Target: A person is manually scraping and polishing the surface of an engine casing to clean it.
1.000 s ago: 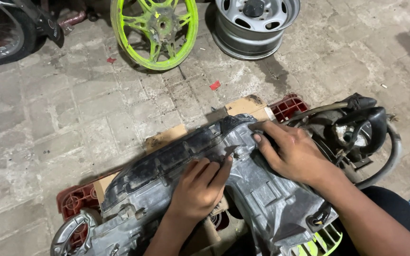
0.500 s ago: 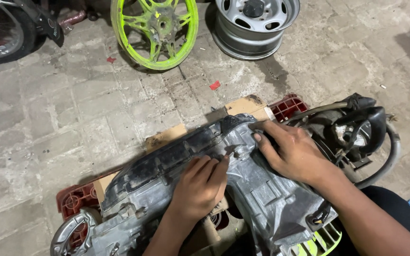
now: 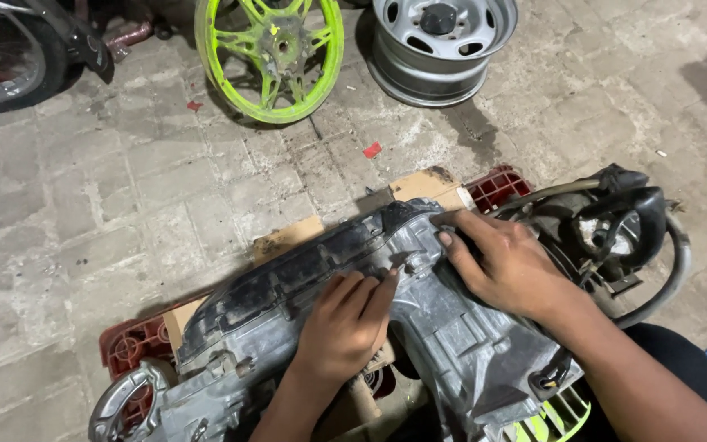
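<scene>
Two hands flat, fingers spread, on one grey cast-metal engine casing [image 3: 419, 327]; left hand [image 3: 345, 323] and right hand [image 3: 505, 266] have hardly shifted from a second ago, so the work holds steady. Beyond the fingertips: one lime-green spoked wheel [image 3: 270, 51], one silver steel rim [image 3: 439, 41]. One red plastic crate [image 3: 128, 348] beneath.

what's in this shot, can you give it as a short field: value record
left hand: left hand flat on the grey engine casing, fingers pointing up
right hand: right hand pressed on the casing's upper edge
support: red plastic crate with cardboard under the casing
beside casing: black hose
floor: paved floor with a green wheel and a silver wheel rim
</scene>
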